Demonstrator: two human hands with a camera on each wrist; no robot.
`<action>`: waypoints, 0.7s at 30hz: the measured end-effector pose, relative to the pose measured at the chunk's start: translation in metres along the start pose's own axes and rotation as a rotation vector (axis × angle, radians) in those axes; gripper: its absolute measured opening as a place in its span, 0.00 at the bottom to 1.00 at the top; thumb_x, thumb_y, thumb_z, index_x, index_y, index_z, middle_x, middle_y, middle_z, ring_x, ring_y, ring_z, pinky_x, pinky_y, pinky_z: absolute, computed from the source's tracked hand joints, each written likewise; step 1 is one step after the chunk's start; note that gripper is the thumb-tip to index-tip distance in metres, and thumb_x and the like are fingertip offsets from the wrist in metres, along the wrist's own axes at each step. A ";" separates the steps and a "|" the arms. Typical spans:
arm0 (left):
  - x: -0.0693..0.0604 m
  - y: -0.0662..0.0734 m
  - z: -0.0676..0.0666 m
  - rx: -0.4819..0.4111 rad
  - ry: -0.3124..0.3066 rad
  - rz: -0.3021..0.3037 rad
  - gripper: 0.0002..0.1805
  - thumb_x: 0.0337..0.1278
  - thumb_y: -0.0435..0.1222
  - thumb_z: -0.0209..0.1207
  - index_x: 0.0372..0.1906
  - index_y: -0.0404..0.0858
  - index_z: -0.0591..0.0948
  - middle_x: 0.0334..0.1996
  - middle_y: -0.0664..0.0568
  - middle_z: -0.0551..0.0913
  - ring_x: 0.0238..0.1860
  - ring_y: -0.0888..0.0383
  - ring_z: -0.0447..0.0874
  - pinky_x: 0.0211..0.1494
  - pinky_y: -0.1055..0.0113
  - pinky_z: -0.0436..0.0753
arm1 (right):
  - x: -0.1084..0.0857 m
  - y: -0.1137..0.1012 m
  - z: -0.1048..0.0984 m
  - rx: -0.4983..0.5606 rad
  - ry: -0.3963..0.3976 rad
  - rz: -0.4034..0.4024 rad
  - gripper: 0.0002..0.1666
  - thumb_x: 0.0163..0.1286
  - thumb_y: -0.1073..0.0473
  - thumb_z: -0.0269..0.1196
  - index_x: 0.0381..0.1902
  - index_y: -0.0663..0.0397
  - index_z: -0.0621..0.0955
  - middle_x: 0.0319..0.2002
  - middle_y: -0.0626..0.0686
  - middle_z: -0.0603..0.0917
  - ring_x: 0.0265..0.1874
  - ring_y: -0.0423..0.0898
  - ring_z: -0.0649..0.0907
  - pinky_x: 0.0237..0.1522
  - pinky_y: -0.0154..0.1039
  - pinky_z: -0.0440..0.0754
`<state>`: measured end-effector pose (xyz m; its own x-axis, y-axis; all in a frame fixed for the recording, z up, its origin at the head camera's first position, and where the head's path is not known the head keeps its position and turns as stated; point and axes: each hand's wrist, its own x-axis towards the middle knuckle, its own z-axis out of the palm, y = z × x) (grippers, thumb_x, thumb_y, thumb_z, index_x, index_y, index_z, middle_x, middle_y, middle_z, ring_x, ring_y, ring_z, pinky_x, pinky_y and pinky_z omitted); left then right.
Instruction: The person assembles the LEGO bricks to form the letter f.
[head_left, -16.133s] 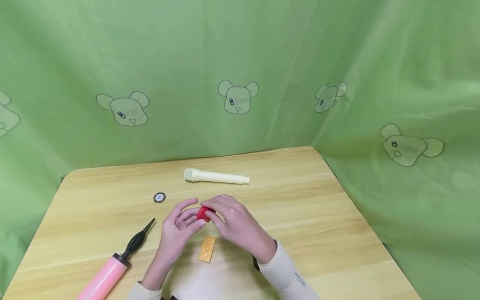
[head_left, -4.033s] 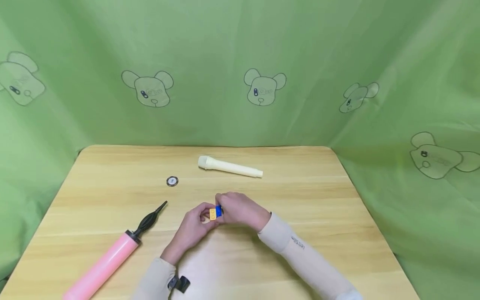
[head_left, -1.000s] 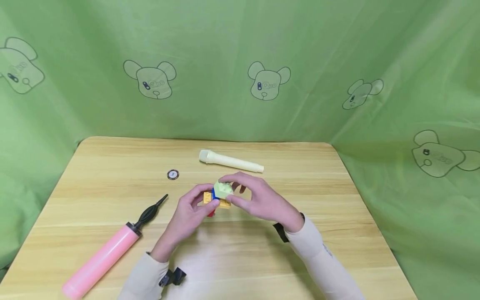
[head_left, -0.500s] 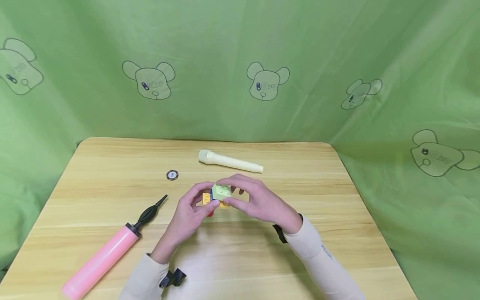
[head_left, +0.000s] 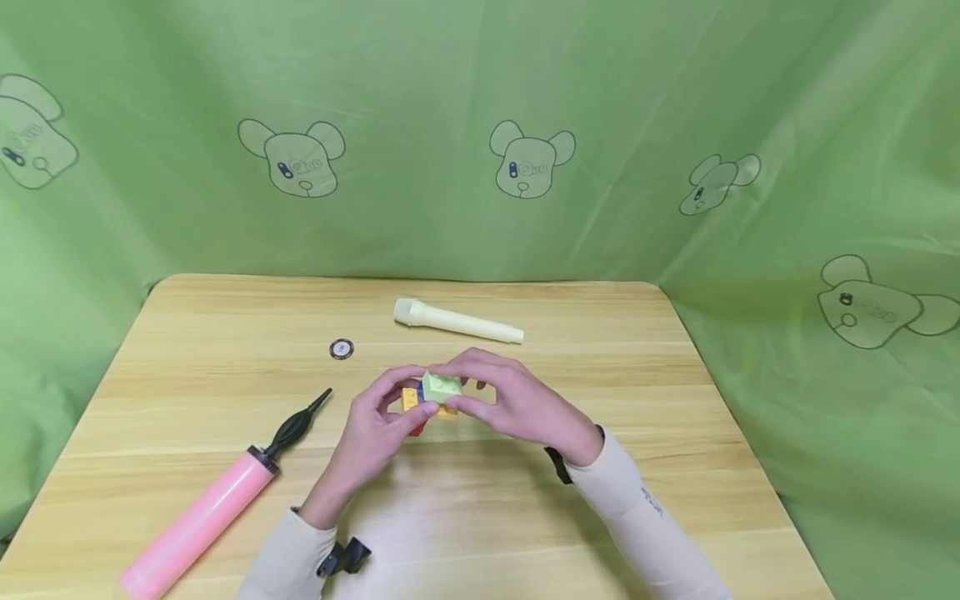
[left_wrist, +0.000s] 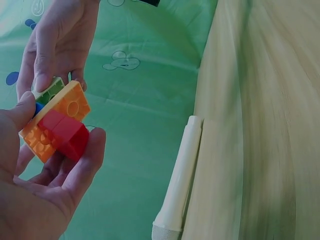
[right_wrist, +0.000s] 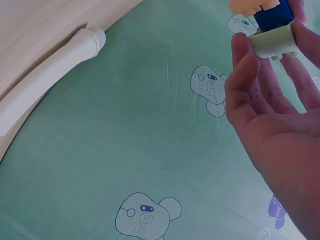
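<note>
Above the table, my left hand point(head_left: 375, 433) grips a small stack of toy building bricks between thumb and fingers. In the left wrist view a red brick point(left_wrist: 67, 134) sits against one face of a flat orange brick point(left_wrist: 75, 102). A blue brick point(right_wrist: 274, 17) is on the orange brick's other face. My right hand point(head_left: 521, 408) pinches a light green brick point(head_left: 441, 388) with thumb and fingertips. In the right wrist view that green brick meets the blue one; whether they are fully pressed together I cannot tell.
A cream microphone point(head_left: 459, 322) lies beyond the hands. Left of it is a round poker chip point(head_left: 341, 348). A pink hand pump point(head_left: 198, 533) with a black nozzle lies at the left of the wooden table point(head_left: 675, 500). A green curtain point(head_left: 420, 208) stands behind.
Earlier a red brick was in the hands and the orange one on the table; then orange and blue were held. Over the last second the green brick has settled lower against the blue.
</note>
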<state>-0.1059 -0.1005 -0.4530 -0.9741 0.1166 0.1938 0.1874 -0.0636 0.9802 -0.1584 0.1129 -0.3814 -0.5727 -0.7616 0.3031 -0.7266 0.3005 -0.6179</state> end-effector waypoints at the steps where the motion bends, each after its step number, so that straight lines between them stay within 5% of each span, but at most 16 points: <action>1: 0.000 0.001 0.000 -0.002 0.006 0.001 0.24 0.58 0.31 0.68 0.60 0.38 0.77 0.53 0.41 0.79 0.46 0.52 0.84 0.40 0.59 0.91 | 0.000 0.000 0.000 -0.003 0.000 0.002 0.24 0.68 0.61 0.68 0.62 0.52 0.80 0.50 0.43 0.84 0.47 0.37 0.81 0.49 0.35 0.83; 21: -0.001 0.001 0.003 -0.081 0.060 0.050 0.24 0.55 0.25 0.68 0.58 0.31 0.78 0.51 0.38 0.81 0.47 0.53 0.85 0.45 0.60 0.90 | 0.005 -0.004 -0.005 -0.052 -0.023 -0.019 0.24 0.69 0.61 0.68 0.62 0.54 0.81 0.50 0.49 0.83 0.45 0.39 0.81 0.45 0.37 0.85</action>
<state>-0.1043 -0.0976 -0.4517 -0.9701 0.0517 0.2373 0.2276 -0.1476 0.9625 -0.1604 0.1106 -0.3743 -0.5499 -0.7804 0.2976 -0.7565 0.3143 -0.5736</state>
